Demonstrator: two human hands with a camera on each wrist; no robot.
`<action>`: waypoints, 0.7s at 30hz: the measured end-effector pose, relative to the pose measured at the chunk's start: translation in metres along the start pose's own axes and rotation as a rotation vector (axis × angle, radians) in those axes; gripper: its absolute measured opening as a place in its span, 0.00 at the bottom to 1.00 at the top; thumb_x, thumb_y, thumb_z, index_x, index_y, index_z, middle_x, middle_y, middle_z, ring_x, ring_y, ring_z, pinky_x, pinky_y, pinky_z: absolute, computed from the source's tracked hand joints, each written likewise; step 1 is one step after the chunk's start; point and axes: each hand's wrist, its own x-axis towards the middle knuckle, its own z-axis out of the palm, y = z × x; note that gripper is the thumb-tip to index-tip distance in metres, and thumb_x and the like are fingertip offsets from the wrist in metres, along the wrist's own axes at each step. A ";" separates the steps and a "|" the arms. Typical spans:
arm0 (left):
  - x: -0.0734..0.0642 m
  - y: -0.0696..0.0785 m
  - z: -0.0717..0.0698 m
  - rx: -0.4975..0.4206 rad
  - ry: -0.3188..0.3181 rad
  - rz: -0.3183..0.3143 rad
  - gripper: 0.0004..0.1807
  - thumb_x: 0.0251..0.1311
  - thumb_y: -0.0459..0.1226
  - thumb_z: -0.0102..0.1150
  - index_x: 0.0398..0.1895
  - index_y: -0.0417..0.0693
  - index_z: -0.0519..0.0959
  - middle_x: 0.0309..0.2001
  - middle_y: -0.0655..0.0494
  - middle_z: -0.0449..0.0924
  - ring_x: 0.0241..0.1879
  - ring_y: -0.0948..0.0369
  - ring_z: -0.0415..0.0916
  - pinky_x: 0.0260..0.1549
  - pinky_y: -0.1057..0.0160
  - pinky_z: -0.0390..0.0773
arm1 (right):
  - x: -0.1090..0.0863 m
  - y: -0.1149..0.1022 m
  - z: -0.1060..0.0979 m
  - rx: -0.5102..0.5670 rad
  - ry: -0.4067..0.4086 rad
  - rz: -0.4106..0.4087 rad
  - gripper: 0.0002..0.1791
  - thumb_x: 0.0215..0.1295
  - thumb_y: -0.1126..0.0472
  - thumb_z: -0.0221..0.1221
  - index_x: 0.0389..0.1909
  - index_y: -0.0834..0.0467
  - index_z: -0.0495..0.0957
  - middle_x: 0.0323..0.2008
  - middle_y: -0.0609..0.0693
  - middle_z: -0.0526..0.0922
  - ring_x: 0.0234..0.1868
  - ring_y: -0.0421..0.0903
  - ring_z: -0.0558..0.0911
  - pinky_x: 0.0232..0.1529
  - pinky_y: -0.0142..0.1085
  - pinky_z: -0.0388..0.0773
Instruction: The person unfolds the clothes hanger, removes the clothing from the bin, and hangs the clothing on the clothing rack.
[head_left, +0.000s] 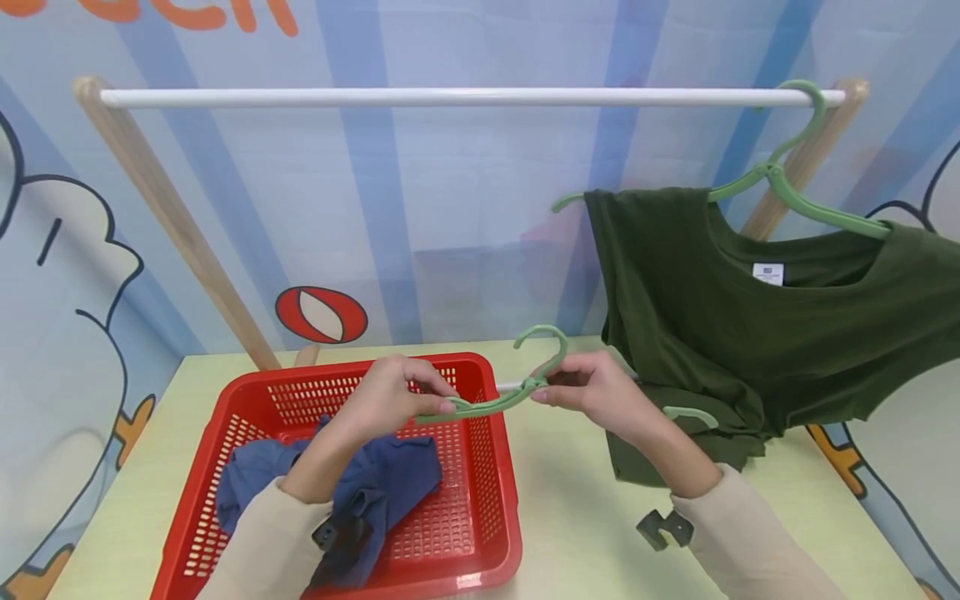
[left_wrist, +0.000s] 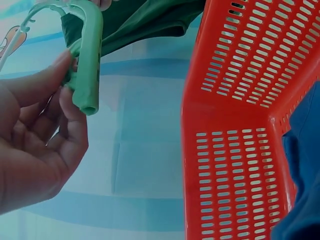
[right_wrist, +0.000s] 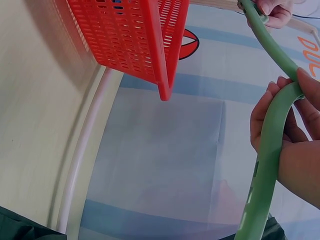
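In front of me both hands hold a green plastic hanger over the table, its hook pointing up. My left hand pinches one arm of it near the end, above the basket's right part. Close to the middle joint, my right hand grips the hanger between thumb and fingers; the other arm passes behind that hand, and its tip shows beyond. The left wrist view shows the hanger's hollow end between thumb and fingers.
A red slotted basket with crumpled blue cloth stands at the left. A white rail on wooden posts spans the back. At its right end a dark green sleeveless top hangs on another green hanger. Dark green fabric lies below.
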 end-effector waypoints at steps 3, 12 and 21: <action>0.000 -0.003 -0.001 -0.064 0.028 -0.007 0.05 0.49 0.32 0.66 0.31 0.43 0.85 0.27 0.56 0.79 0.29 0.56 0.70 0.24 0.59 0.74 | 0.000 0.000 -0.001 -0.004 0.013 0.001 0.09 0.54 0.67 0.64 0.36 0.66 0.81 0.30 0.55 0.80 0.30 0.49 0.77 0.36 0.39 0.77; -0.002 -0.006 -0.009 -0.203 0.090 -0.030 0.08 0.53 0.31 0.63 0.37 0.40 0.82 0.29 0.51 0.78 0.28 0.49 0.72 0.25 0.57 0.75 | 0.001 0.001 -0.006 0.008 0.040 0.001 0.09 0.52 0.70 0.63 0.35 0.69 0.81 0.33 0.56 0.81 0.31 0.49 0.80 0.35 0.36 0.78; -0.002 0.001 -0.011 -0.031 0.018 -0.014 0.07 0.53 0.31 0.63 0.36 0.42 0.83 0.28 0.54 0.79 0.29 0.57 0.73 0.27 0.58 0.75 | 0.004 0.001 -0.004 0.002 0.043 -0.008 0.08 0.52 0.70 0.64 0.35 0.68 0.81 0.33 0.56 0.82 0.32 0.48 0.81 0.36 0.36 0.79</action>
